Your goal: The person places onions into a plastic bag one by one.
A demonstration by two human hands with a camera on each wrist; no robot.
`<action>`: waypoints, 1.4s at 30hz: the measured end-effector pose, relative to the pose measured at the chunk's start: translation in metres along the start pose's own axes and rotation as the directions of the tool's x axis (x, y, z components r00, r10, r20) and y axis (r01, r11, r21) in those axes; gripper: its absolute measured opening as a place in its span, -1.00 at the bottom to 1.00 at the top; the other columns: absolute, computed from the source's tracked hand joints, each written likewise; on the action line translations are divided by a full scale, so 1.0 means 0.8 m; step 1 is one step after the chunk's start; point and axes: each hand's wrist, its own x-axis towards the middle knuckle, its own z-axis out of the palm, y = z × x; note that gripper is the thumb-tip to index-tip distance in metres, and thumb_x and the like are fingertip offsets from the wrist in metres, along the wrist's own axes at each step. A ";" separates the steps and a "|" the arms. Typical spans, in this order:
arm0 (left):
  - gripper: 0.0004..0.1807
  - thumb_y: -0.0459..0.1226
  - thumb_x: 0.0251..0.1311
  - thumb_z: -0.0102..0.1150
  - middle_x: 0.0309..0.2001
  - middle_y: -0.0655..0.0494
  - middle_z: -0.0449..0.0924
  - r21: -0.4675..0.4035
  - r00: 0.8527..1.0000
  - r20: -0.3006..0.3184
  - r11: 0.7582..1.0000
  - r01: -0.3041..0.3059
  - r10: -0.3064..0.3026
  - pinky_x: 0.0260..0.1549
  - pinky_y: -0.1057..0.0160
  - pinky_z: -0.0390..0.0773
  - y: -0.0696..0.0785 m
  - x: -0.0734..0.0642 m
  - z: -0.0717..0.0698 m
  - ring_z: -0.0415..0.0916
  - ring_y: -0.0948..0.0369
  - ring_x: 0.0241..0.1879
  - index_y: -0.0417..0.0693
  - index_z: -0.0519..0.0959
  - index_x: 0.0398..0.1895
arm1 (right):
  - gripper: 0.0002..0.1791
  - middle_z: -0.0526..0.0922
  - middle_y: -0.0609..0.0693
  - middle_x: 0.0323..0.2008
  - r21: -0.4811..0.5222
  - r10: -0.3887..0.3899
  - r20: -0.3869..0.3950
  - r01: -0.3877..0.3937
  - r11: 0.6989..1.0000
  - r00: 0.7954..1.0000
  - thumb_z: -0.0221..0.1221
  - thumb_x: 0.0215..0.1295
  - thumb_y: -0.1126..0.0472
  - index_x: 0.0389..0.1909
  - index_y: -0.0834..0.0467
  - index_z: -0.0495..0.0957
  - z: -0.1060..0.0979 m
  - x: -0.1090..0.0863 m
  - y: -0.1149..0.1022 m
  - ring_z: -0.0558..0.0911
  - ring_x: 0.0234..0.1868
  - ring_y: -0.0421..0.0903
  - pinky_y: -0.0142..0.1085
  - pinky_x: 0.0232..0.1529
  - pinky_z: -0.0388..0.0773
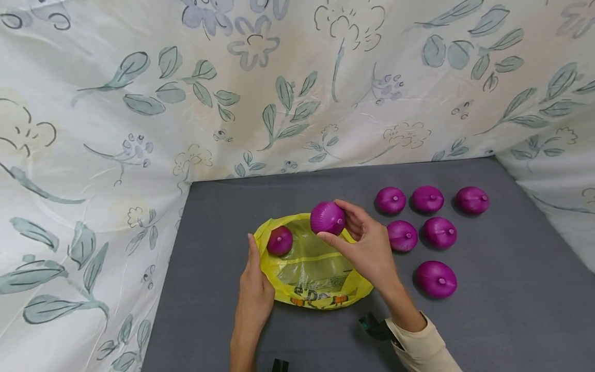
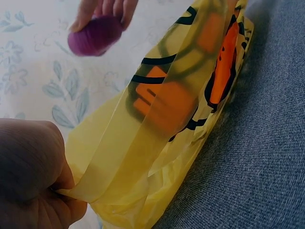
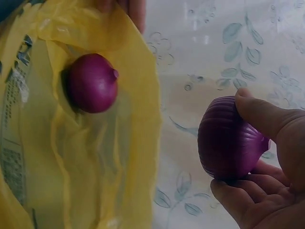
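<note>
A yellow plastic bag [image 1: 316, 302] with black and orange print lies on the dark table, its mouth spread wide. My left hand [image 1: 254, 289] pinches the bag's left rim; in the left wrist view the thumb and fingers [image 2: 57, 191] grip a fold of the film. Inside the bag, near that hand, sits one purple onion [image 1: 280, 241], also seen through the right wrist camera [image 3: 93, 83]. My right hand [image 1: 367, 248] holds another purple onion [image 1: 327, 218] between thumb and fingers, above the far right part of the bag's mouth.
Several purple onions stand right of the bag, among them one in the back row [image 1: 471, 200] and one nearest the front [image 1: 435, 279]. A floral cloth [image 1: 288, 103] hangs behind the grey tabletop [image 1: 209, 217] and at both sides.
</note>
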 end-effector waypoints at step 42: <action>-0.03 -0.62 0.47 -0.22 0.70 -0.11 -0.04 0.025 0.998 0.061 1.000 0.008 -0.010 -0.31 0.16 0.47 0.003 0.007 -0.010 0.46 0.01 -0.31 0.19 -0.33 0.76 | -0.25 0.79 0.00 0.01 -0.333 0.057 0.111 -0.017 0.943 0.992 0.60 0.11 -0.05 0.30 0.11 0.59 0.081 0.031 0.069 0.75 -0.12 -0.07 -0.14 -0.13 0.71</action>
